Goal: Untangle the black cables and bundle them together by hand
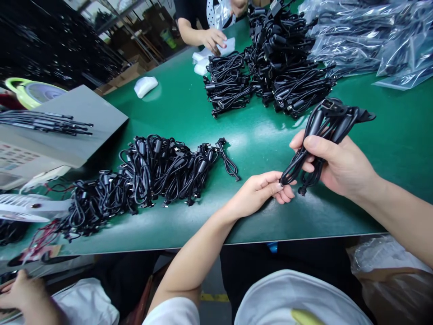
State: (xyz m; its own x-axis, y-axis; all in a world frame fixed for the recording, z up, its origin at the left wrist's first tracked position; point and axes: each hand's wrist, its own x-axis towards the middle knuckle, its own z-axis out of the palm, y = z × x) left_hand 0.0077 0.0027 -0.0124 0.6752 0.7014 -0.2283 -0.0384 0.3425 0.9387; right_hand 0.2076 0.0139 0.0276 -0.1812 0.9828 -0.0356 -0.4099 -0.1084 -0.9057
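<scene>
My right hand [338,164] is closed around a coiled black cable bundle [326,126], held just above the green table [264,135]. The bundle's upper loops stick out past my fingers. My left hand [262,192] pinches the lower end of the same bundle between thumb and fingertips. To the left, a long heap of loose black cables [149,174] lies on the table, with one single cable [227,158] at its right end.
A big pile of coiled black cables [270,67] sits at the back, with clear bagged cables [372,36] at the far right. Another person's hands [213,38] work at the far edge beside white pads [145,85]. A grey machine [61,135] stands left. A further hand [20,293] shows bottom left.
</scene>
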